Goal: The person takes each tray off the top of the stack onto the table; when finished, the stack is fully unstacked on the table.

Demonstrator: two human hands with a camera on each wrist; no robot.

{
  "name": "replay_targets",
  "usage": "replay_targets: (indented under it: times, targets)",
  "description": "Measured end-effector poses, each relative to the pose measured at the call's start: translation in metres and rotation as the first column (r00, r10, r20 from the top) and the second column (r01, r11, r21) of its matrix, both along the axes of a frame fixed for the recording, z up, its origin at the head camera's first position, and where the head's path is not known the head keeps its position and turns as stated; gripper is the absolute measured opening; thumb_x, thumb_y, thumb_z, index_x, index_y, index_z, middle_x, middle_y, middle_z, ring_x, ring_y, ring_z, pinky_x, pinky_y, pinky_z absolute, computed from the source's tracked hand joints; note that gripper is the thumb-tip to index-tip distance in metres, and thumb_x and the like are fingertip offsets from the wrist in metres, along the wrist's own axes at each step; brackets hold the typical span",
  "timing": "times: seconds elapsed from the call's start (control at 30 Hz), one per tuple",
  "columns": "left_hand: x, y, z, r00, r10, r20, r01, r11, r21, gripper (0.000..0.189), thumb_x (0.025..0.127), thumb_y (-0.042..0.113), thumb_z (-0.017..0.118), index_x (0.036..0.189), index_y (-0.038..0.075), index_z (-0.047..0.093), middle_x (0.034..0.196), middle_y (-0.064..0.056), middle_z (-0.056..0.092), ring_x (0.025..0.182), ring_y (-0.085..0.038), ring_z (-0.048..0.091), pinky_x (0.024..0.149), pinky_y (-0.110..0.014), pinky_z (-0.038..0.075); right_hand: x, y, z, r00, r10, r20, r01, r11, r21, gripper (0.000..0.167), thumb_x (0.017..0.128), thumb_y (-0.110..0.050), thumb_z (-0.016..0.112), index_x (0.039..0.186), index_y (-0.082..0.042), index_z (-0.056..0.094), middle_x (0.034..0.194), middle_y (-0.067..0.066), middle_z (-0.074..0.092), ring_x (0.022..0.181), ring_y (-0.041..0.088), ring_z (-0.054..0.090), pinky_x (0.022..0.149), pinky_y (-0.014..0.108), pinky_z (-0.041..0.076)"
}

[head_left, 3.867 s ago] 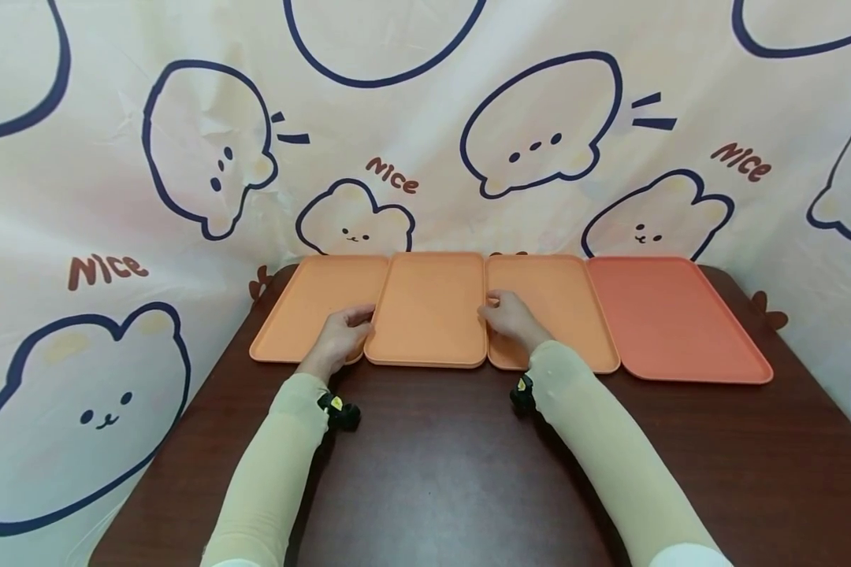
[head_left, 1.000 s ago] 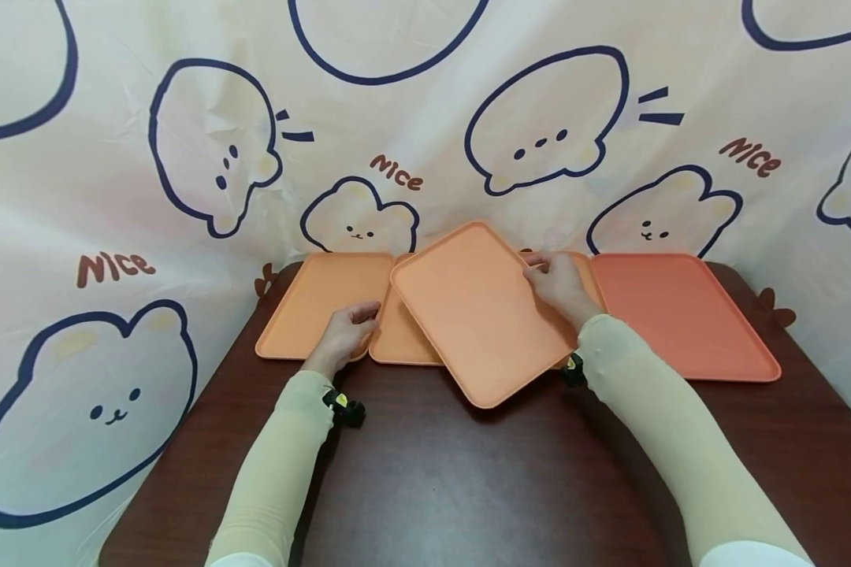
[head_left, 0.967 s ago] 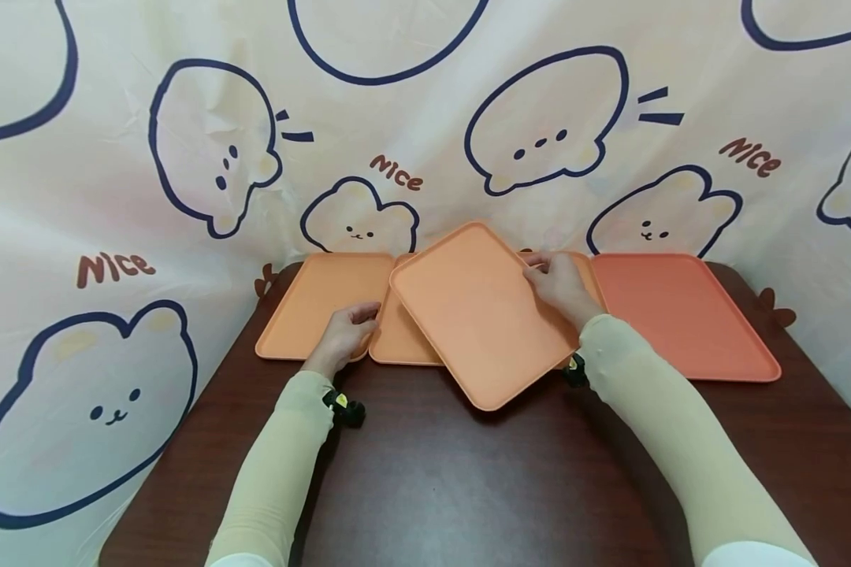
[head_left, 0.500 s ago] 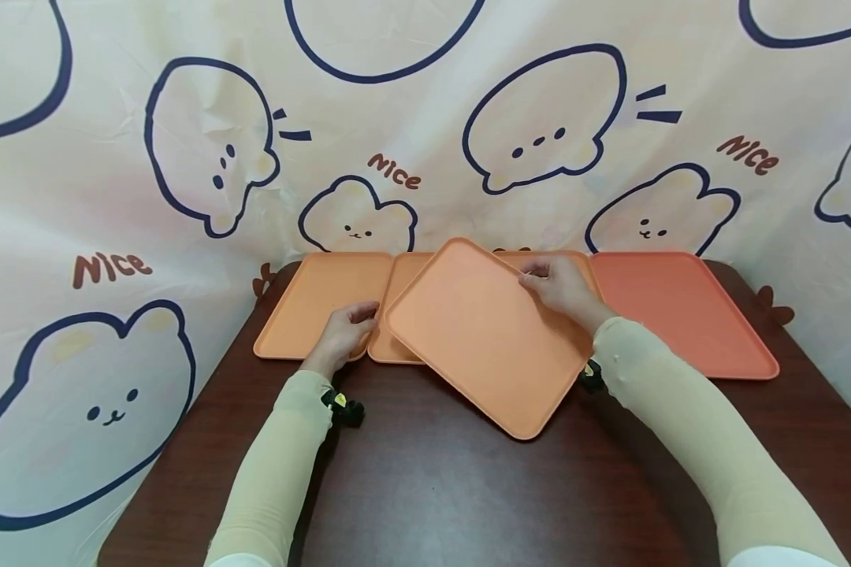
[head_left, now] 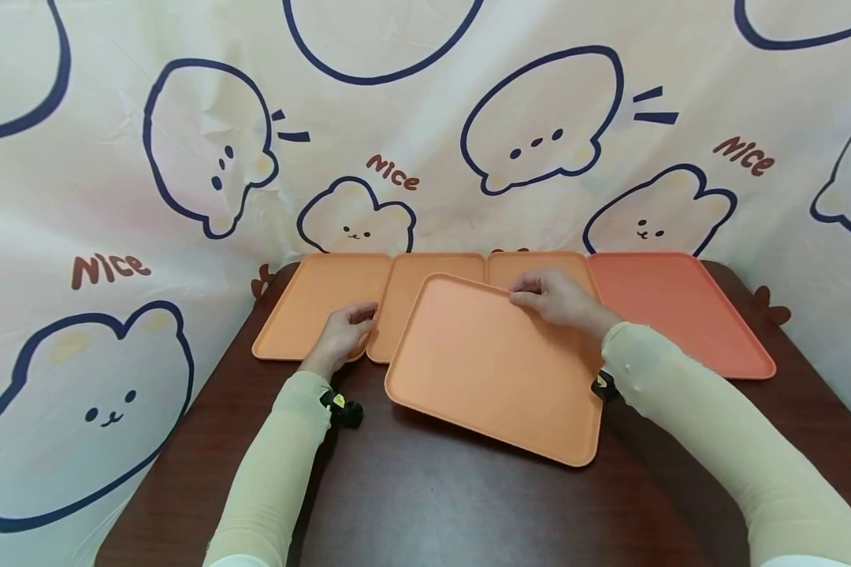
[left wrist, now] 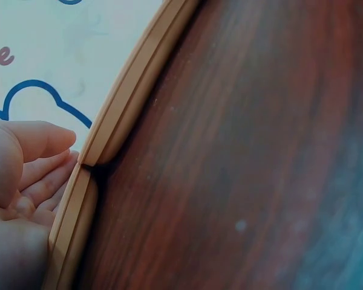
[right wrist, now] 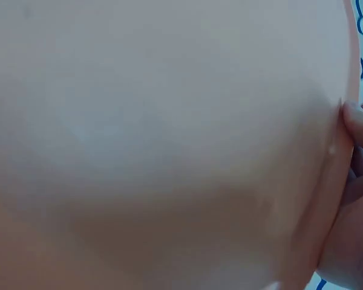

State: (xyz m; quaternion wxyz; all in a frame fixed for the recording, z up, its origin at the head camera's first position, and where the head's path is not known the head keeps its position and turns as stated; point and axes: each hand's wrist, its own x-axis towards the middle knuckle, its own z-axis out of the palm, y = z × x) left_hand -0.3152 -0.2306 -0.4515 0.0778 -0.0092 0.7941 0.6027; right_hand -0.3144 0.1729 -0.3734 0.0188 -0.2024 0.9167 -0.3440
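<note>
My right hand (head_left: 556,298) pinches the far rim of a light orange tray (head_left: 496,370), its thumb on the upper side. That tray is held askew above the table's middle, overlapping the two orange trays behind it. In the right wrist view the held tray (right wrist: 169,121) fills most of the picture, with the right hand (right wrist: 354,199) at the right edge. My left hand (head_left: 342,337) hovers over or rests on the leftmost orange tray (head_left: 312,307), near where it meets the second orange tray (head_left: 411,291). Nothing shows between the fingers of the left hand (left wrist: 24,175).
A third orange tray (head_left: 539,261), partly covered, and a coral red tray (head_left: 681,315) continue the row along the back of the dark brown table (head_left: 425,504). A cartoon-printed cloth (head_left: 425,118) hangs behind.
A tray from the second place in the row has been lifted by my right hand, swung round and drawn nearer and rightward. Another tray shows beneath. My left hand stays put.
</note>
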Motion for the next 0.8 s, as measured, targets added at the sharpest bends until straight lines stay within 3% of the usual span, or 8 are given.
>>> replay_targets:
  times: [0.47, 0.63, 0.8]
  targets:
    - [0.000, 0.000, -0.001, 1.000, 0.002, 0.005, -0.002, 1.000, -0.014, 0.052, 0.111, 0.007, 0.054, 0.163, 0.004, 0.047, 0.171, -0.018, 0.043, 0.162, -0.032, 0.037, 0.132, -0.048, 0.034, 0.016, -0.010, -0.011, 0.976, 0.209, 0.054, -0.209, 0.978, 0.006, 0.011, 0.104, -0.012, 0.072, 0.109, -0.006, 0.080, 0.098, 0.003, 0.080, 0.090, 0.017, 0.062, 0.085, 0.032, 0.052]
    - [0.000, 0.000, -0.001, 1.000, -0.004, 0.008, 0.004, 1.000, -0.013, 0.052, 0.112, 0.008, 0.053, 0.163, 0.003, 0.046, 0.171, -0.018, 0.042, 0.162, -0.032, 0.036, 0.132, -0.048, 0.033, 0.022, -0.014, -0.018, 0.968, 0.239, 0.071, -0.241, 0.970, 0.021, 0.011, 0.104, -0.012, 0.072, 0.106, -0.007, 0.081, 0.096, 0.001, 0.080, 0.086, 0.014, 0.062, 0.081, 0.029, 0.052]
    - [0.001, 0.000, -0.001, 1.000, -0.005, 0.008, 0.005, 1.000, -0.007, 0.053, 0.112, 0.008, 0.054, 0.164, 0.003, 0.045, 0.172, -0.018, 0.041, 0.163, -0.032, 0.034, 0.133, -0.048, 0.032, 0.027, -0.017, -0.026, 0.972, 0.230, 0.054, -0.231, 0.973, 0.027, 0.013, 0.102, -0.012, 0.075, 0.107, -0.005, 0.085, 0.103, 0.005, 0.083, 0.094, 0.015, 0.068, 0.085, 0.032, 0.057]
